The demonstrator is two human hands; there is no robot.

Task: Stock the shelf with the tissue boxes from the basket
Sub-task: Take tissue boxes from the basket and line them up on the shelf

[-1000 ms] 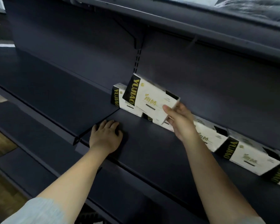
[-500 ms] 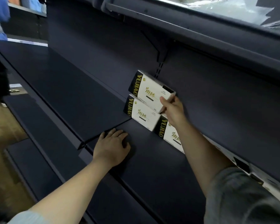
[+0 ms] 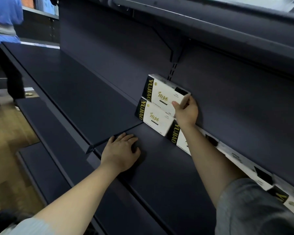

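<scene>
A white and black tissue box (image 3: 163, 94) sits on top of another tissue box (image 3: 154, 117) at the back of the dark shelf (image 3: 159, 167). My right hand (image 3: 187, 112) grips the top box at its right end, thumb on the front face. A row of further tissue boxes (image 3: 244, 165) runs to the right along the back panel, partly hidden by my right arm. My left hand (image 3: 121, 152) rests palm down on the shelf near its front edge, fingers lightly bent, holding nothing. The basket is out of view.
An upper shelf (image 3: 210, 26) overhangs the boxes. The shelf board to the left (image 3: 66, 85) is bare. A lower shelf (image 3: 58, 158) juts out below. A person in a blue top (image 3: 2, 31) stands at the far left on the wooden floor.
The box in my right hand has gone from tilted in the air in front of the row to stacked on the leftmost box. My view shifted left. My left hand stayed put.
</scene>
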